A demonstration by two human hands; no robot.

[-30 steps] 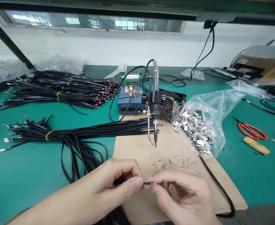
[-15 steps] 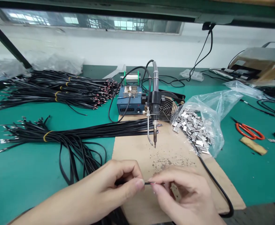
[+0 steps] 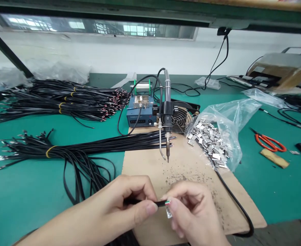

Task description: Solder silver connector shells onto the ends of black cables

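Observation:
Between the thumb and fingers of my left hand (image 3: 125, 205) is a flat black cable (image 3: 161, 203), pinched close to its end. Red, green and white wires show at the cable's tip. My right hand (image 3: 191, 212) pinches at that tip with thumb and index finger. A small silvery metal piece (image 3: 169, 213) hangs just below the wires, against my right fingers. Beyond both hands, a soldering iron (image 3: 168, 116) stands in its holder with its tip pointing down over a brown board (image 3: 142, 167).
Bundled black cables (image 3: 89, 147) lie at the left, more behind them. Behind the iron stand a blue soldering unit (image 3: 140, 119), a solder spool (image 3: 142, 87) and a fan (image 3: 180, 119). Right are a bag of metal connectors (image 3: 213, 143), orange-handled scissors (image 3: 270, 142) and a yellow sponge (image 3: 274, 158).
My right fingers have shifted and curled more tightly, so the coloured wires and metal piece now show. The whole view has shifted slightly.

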